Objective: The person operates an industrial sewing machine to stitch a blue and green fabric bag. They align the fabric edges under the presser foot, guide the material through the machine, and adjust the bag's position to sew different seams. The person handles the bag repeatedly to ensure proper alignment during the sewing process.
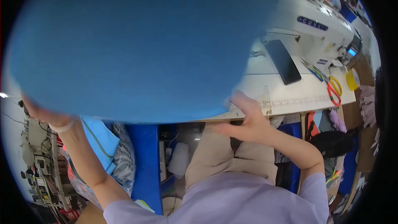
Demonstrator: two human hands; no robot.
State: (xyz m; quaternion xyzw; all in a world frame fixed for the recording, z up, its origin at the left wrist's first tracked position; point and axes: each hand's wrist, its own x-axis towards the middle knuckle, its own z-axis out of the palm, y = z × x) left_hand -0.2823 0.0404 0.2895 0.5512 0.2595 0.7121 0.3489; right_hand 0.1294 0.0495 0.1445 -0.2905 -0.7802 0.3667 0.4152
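Note:
A large piece of plain blue cloth (137,49) is spread up close in front of me, covering much of the table and the upper left of the view. At its lower left edge is my left hand (47,114), closed on the cloth, with its fingertips hidden or blurred. My right hand (251,120) is by the cloth's lower right corner. Its thumb and forefinger are spread apart, and the fingers by the corner are blurred; whether they touch it I cannot make out.
A white sewing machine (319,23) stands at the right of the white table (298,93). On the tabletop lie a dark phone (283,61), scissors (334,90) with red and yellow handles, and a yellow tape roll (352,79). Below left, light blue fabric (99,139) sits with a clear plastic bag (124,157).

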